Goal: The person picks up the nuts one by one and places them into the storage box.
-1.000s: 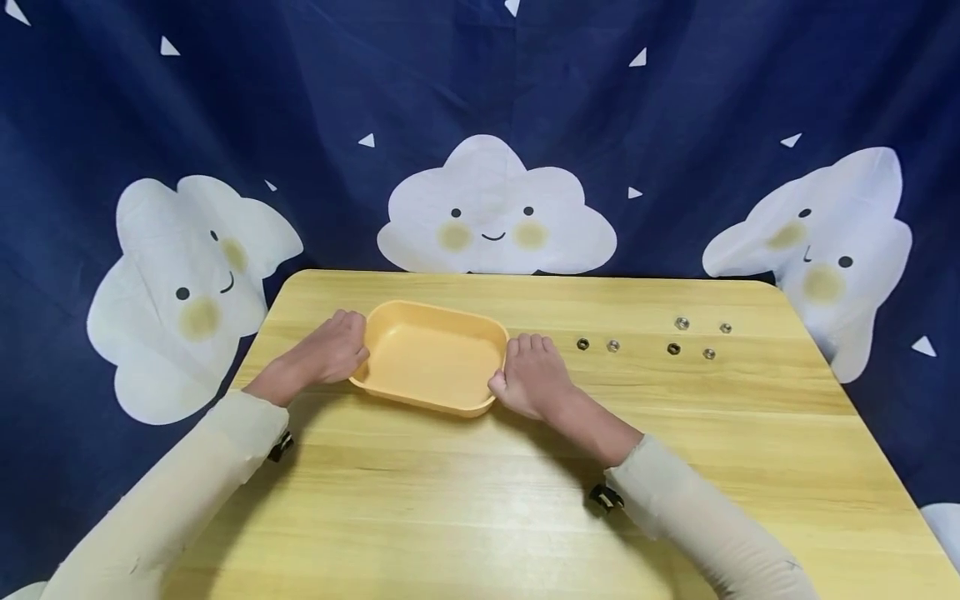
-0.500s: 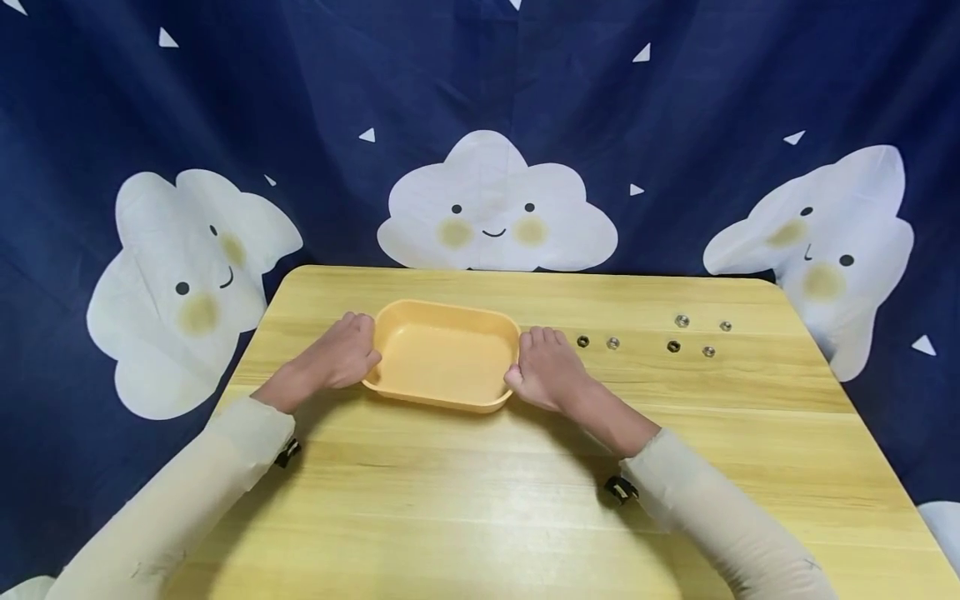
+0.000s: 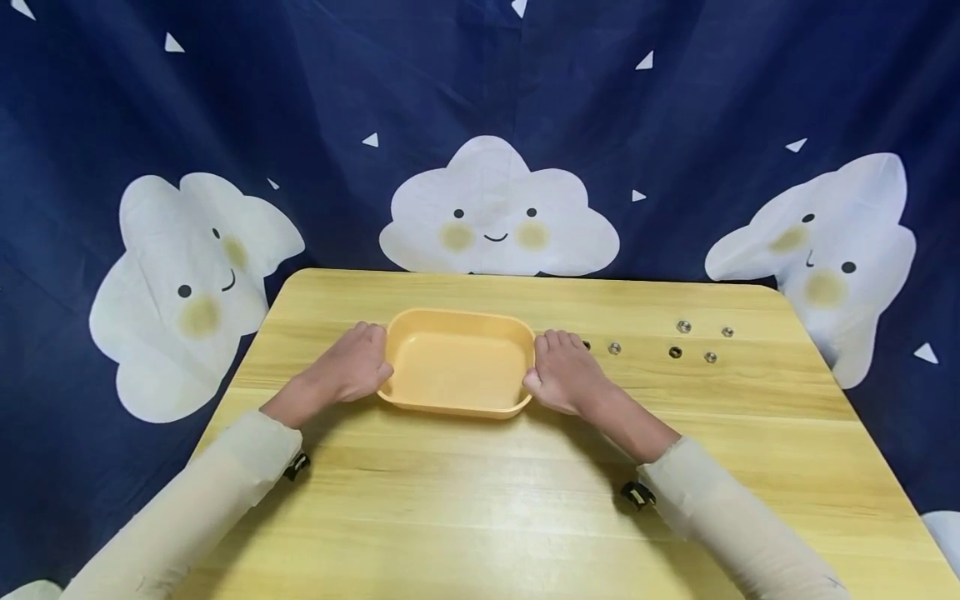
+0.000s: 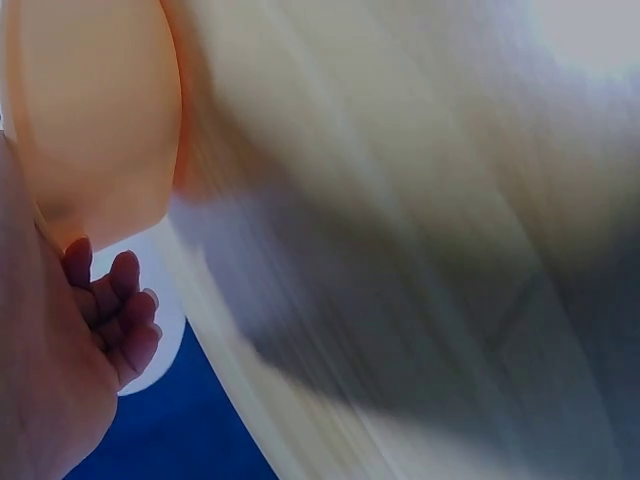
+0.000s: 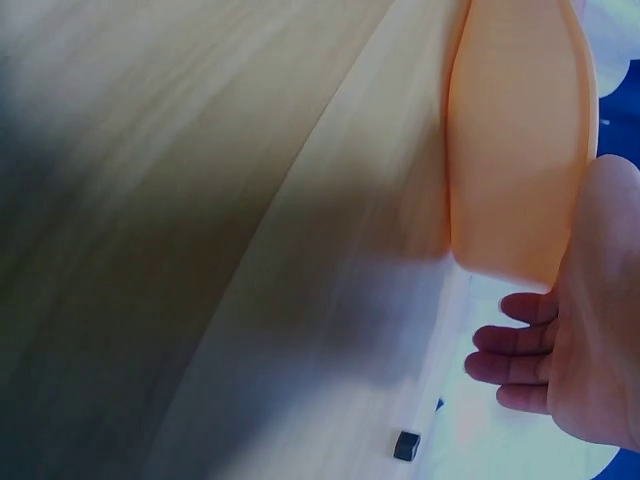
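An orange-yellow rectangular tray (image 3: 459,372) with rounded corners is gripped at both short ends over the wooden table. My left hand (image 3: 356,364) holds its left end, and my right hand (image 3: 567,372) holds the right end. Nothing lies inside the tray. In the left wrist view the fingers of the left hand (image 4: 85,340) curl at the end of the tray's wall (image 4: 100,110). The right wrist view has the right hand (image 5: 590,330) with its fingers bent under the rim, beside the tray's side (image 5: 515,140).
Several metal nuts lie right of the tray: a silver nut (image 3: 615,348), a dark nut (image 3: 676,352), a larger nut (image 3: 684,327) and others. One dark nut is partly behind the right hand. A blue cloud-print curtain (image 3: 330,100) hangs behind the table (image 3: 480,517).
The tray has shifted to the right with both hands holding it, and it has turned from slightly slanted to nearly straight. The right hand now partly covers one dark nut.
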### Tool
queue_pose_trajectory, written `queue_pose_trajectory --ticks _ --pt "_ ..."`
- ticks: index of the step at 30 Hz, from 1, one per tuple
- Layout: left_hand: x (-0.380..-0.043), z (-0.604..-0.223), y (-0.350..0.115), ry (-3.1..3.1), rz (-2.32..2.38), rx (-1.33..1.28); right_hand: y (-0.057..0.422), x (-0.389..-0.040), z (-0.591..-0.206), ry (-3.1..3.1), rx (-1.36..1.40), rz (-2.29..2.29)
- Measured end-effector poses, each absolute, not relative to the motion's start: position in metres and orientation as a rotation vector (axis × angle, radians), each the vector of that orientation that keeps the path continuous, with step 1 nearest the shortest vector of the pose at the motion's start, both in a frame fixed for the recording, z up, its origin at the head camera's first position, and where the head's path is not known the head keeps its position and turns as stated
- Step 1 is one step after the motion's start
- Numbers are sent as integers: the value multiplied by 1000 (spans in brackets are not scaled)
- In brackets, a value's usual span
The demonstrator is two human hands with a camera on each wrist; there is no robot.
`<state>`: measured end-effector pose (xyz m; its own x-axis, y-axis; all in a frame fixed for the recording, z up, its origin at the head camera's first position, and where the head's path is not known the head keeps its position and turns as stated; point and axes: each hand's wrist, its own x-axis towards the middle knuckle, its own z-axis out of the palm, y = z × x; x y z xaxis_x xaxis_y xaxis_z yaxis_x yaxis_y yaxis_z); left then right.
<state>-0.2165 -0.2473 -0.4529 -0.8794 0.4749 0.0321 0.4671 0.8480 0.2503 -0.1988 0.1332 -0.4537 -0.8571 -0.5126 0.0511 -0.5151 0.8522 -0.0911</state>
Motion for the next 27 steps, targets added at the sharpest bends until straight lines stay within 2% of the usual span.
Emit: queue_pose_trajectory --ticks 13,27 --pt "-207 -459 -227 3041 307 830 164 -197 -458 -2890 900 123" --pt "-197 -464 -205 3053 388 775 186 -198 -459 -2931 910 148"
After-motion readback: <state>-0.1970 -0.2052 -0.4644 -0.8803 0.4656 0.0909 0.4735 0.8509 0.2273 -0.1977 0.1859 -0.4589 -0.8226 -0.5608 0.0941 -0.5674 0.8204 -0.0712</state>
